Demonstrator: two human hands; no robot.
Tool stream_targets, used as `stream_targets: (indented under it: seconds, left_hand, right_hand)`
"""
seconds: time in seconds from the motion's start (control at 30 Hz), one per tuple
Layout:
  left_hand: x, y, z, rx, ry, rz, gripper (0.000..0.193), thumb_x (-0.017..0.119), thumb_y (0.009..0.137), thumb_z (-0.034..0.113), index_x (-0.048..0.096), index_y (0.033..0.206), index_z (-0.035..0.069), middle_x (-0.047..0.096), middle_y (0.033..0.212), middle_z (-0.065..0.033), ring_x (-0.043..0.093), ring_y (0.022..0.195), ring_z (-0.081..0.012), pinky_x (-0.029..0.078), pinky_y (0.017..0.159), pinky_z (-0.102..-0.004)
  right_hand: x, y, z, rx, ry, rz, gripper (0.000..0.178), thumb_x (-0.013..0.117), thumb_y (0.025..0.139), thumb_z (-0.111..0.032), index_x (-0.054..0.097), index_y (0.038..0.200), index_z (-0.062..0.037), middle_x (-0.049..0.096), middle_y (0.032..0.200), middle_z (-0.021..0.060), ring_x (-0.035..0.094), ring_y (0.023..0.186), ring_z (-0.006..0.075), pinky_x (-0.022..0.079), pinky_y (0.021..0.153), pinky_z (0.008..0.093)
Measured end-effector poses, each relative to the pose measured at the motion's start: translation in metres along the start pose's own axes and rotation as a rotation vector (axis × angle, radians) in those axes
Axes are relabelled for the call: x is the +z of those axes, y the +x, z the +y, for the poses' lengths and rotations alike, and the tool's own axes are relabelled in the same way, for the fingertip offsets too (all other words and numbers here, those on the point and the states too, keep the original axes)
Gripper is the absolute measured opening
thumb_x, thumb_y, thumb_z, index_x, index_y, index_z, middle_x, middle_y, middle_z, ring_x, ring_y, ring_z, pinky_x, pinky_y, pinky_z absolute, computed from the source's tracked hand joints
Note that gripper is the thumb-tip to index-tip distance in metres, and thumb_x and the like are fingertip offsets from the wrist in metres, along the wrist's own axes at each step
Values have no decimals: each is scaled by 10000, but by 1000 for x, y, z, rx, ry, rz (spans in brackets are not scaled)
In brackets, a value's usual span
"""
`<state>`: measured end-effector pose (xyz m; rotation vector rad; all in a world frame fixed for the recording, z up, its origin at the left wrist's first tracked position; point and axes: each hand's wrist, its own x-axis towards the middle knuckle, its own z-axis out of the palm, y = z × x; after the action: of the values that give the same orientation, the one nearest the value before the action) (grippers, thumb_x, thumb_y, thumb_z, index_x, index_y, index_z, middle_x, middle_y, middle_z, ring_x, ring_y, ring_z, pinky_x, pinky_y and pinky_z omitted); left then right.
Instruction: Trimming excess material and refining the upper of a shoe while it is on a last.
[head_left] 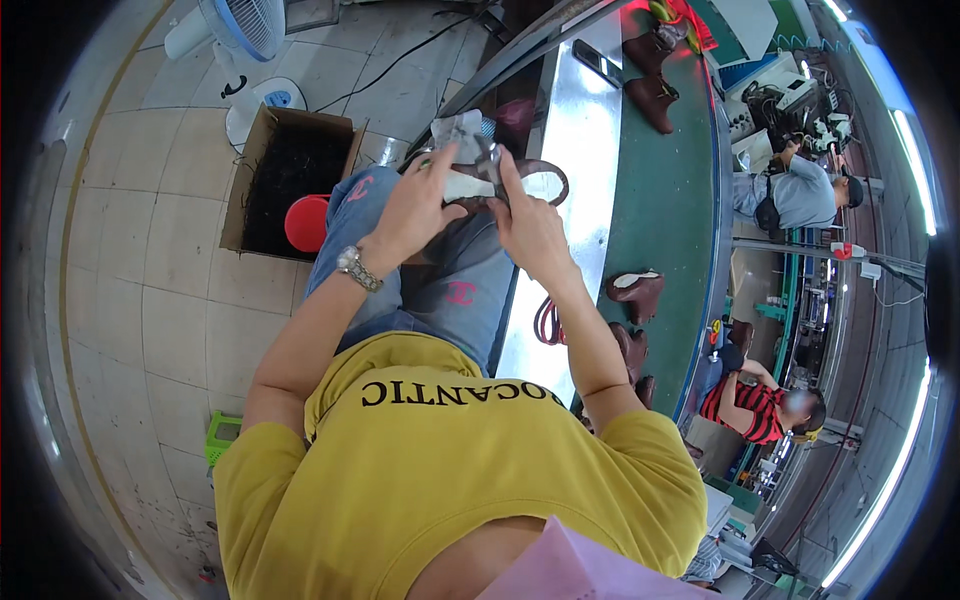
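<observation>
1. The brown leather shoe with a white underside rimmed in brown (546, 186) lay underside-up over the lap in faded blue denim trousers (435, 305), near the long silver metal tabletop (585, 120); steadying it from below seemed the main need;
2. the left hand (420, 207) grasped the left part of the shoe, its fingers reaching across the white surface; a firm, even hold looked best there, without denting the leather;
3. the right hand (535, 228) bent over the shoe's middle, at a slim grey object (492, 160) too blurred to name; whether it gripped that object or only the shoe, I could not tell;
4. the 2 hands sat close together; small, controlled movements seemed wise, with the left fingertips kept clear of the slim object;
5. a crumpled grey-white sheet (458, 132) showed just beyond the left fingers; keeping it from covering the work would have helped the view.
</observation>
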<state>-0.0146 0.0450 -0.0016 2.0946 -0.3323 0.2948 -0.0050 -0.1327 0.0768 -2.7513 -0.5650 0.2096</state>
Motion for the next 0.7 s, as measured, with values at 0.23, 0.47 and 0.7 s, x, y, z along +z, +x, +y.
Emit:
stream_targets:
  seconds: [0.23, 0.47, 0.7]
  left_hand:
    - [-21, 16, -6, -121, -193, -243, 1066, 847, 633, 171, 218, 1486, 52, 603, 1249, -159, 604, 1061, -353, 479, 901, -398]
    - [-26, -5, -28, -175, -315, -180, 1206, 843, 716, 273, -20, 1531, 61, 425, 1424, -233, 442, 1320, -299, 400, 1042, -367]
    - [10, -56, -1, -978, -1198, -313, 1072, 830, 742, 233, 97, 1513, 94, 472, 1341, -136, 539, 1162, -224, 464, 970, -360]
  right_hand:
    - [11, -5, 5, 76, 41, -75, 665, 566, 899, -170, 244, 1478, -118, 633, 719, 276, 624, 715, 488, 475, 677, 571]
    - [-23, -38, 43, 258, 72, 16, 594, 582, 895, -166, 354, 1432, -53, 656, 793, 264, 625, 728, 467, 475, 691, 511]
    - [4, -82, 43, 470, 580, -180, 597, 584, 907, -124, 349, 1450, -44, 669, 732, 117, 635, 550, 184, 508, 574, 310]
